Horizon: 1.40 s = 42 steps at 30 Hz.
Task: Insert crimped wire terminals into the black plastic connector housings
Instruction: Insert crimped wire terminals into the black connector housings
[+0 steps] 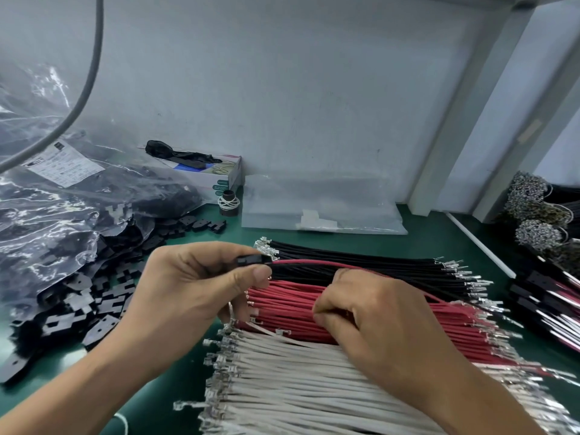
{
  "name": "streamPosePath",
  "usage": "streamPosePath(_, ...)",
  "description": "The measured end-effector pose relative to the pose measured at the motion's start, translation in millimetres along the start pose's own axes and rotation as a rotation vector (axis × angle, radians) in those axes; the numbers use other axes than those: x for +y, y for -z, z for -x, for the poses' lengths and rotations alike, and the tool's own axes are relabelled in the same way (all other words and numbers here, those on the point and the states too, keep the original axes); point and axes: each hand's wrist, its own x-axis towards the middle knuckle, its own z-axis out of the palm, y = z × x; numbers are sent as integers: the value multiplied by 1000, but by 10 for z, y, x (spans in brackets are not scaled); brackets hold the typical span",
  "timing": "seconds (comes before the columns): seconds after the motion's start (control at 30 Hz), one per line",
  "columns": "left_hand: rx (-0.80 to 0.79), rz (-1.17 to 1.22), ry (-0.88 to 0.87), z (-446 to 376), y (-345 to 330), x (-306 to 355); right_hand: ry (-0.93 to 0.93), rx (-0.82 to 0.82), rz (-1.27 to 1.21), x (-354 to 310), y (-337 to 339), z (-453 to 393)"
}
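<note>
Pinching a small black connector housing (251, 260) between thumb and forefinger, the left hand (188, 287) holds it above the green bench (439, 243), a single red wire (314, 263) running from the housing toward the right hand (376, 321). That hand's fingers curl down into the bundle of red wires (282, 309), between black wires (361, 262) and white wires (298, 387), all tipped with metal terminals. Loose black housings (103, 296) spill from a clear plastic bag (56, 208) at left.
</note>
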Motion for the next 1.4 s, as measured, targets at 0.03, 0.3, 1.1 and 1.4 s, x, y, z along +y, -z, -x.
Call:
streamPosePath(0.03, 10, 2, -10, -2, -4, 4, -18, 30, 6, -10, -25, 3)
streamPosePath(0.3, 45, -33, -30, -17, 25, 18, 25, -193, -121, -187, -34, 19)
streamPosePath(1.1, -112, 58, 211, -45, 56, 16, 14, 329, -115, -129, -17, -14)
streamPosePath(1.4, -126, 72, 226, -40, 72, 40, 86, 446, -51, -121, -18, -23)
